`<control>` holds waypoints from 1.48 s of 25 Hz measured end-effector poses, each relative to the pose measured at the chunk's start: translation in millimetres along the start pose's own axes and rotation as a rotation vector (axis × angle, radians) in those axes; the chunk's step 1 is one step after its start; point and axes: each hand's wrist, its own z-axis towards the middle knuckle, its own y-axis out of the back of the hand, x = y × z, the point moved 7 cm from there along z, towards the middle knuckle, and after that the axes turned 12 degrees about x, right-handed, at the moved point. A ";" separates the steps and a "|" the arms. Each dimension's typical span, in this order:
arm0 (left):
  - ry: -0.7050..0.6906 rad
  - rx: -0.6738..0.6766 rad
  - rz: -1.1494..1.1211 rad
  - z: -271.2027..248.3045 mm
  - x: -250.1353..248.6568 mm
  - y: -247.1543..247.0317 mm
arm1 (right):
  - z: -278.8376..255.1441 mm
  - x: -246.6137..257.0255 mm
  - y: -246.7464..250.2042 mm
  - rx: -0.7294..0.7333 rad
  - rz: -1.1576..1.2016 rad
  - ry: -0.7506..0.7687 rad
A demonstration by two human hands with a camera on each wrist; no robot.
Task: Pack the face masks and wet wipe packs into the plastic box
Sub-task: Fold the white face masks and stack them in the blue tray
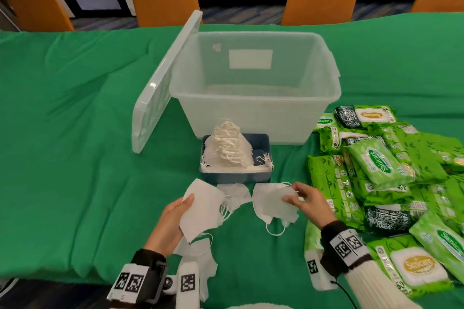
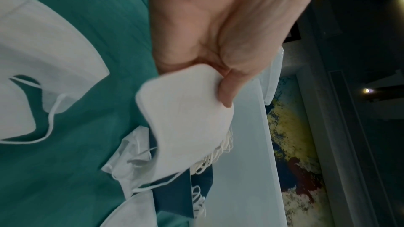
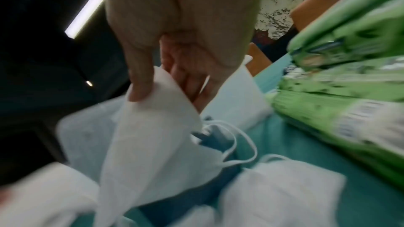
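**A face mask in each hand, just short of the plastic box**

The left hand [image 1: 173, 218] pinches a stack of face masks [image 1: 200, 208], thumb on top. The right hand [image 1: 307, 202] grips a second face mask [image 1: 272, 202]. Beyond both hands sits the mask-filled blue tray [image 1: 261, 175], then the open plastic box [image 1: 253, 118]. Wet wipe packs [image 1: 381, 165] lie on the table [image 1: 75, 133] right of the right hand.

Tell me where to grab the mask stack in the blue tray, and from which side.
Judging by its pose: the mask stack stands on edge in the blue tray, ear loops bunched on top. Come from above and pinch across the flat outer faces, squeezing the stack together. The loops are loose, so lifting by them would likely spill masks.
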 end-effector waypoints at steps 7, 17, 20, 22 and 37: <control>0.063 0.204 0.056 3.8 7.6 -54.2 | -16.1 123.2 -64.8 0.391 0.063 0.284; -0.056 0.200 -0.047 -7.8 14.8 -61.0 | 4.1 123.7 -93.6 0.241 -0.243 0.269; -0.112 0.162 0.033 -5.7 13.4 -61.7 | 3.9 120.7 -97.9 0.227 -0.264 0.242; -0.130 0.124 0.055 -4.9 13.2 -59.5 | 3.3 121.8 -98.0 0.220 -0.250 0.242; -0.086 -0.071 0.014 -18.1 -10.1 41.7 | 13.7 43.6 -146.2 0.438 0.760 -0.036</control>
